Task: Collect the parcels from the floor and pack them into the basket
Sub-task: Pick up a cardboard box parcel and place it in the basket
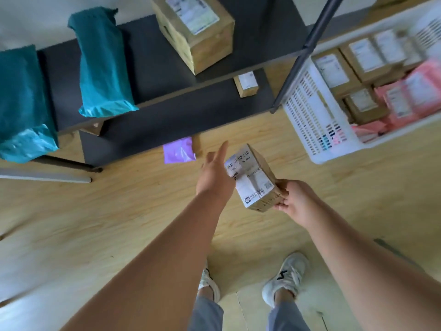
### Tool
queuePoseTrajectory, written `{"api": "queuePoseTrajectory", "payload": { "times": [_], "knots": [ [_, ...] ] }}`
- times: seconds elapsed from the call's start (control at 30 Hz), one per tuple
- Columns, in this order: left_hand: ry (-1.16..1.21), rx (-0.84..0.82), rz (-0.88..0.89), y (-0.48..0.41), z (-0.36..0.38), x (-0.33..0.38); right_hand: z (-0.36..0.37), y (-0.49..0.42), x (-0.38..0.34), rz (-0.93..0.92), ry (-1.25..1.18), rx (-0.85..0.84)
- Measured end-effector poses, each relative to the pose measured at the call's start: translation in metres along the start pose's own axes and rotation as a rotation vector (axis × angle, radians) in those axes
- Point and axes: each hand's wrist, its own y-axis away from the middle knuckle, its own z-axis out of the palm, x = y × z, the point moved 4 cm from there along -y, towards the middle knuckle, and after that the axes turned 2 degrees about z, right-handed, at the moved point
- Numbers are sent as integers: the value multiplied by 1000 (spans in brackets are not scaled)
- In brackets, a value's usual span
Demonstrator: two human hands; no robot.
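Fingers (281, 206) of my right hand (294, 199) pinched the boxed parcel (253, 180) by its near end, above the floor (107, 211) — left hand (214, 174) straight-fingered just beside it, stretched toward a purple parcel (178, 151) lying at the shelf (167, 120) foot.

One cam only, head-worn, wide-angle, edges bent. It looks fwd & steeply down from above the person's own shoes (286, 275), facing the black shelf unit (167, 68), which fills the top of frame at a tilt. Wood floor (95, 223) spreads below the shelf unit; white basket (300, 120) sits right of it, blurred at the frame edge. Nearest the lens, below the shelf unit: both forearms, left hand (214, 177), right hand (296, 199) gripping a parcel (253, 180).
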Motion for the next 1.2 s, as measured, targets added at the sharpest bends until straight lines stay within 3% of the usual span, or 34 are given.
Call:
{"api": "queuePoseTrajectory", "payload": {
  "times": [0.13,0.3,0.53,0.67,0.77,0.9,1.07,1.2],
  "knots": [
    [-115,-82,89,4,49,51,-68,-3,8,17,-115,33],
    [-621,-220,405,22,127,130,-166,0,15,37,-173,48],
    [-711,-263,541,33,211,221,-291,8,14,34,-196,97],
    [-902,-201,617,34,243,270,-348,4,7,-157,30,245],
    [-1054,-208,695,38,265,297,-370,14,5,-249,89,183],
    [-1028,-254,746,36,288,329,-385,8,8,-247,162,100],
    [-946,-321,724,13,304,362,-409,-15,-6,-208,63,58],
    [-907,-317,711,-22,316,382,-431,-40,-36,-180,6,104]
  ]
}}
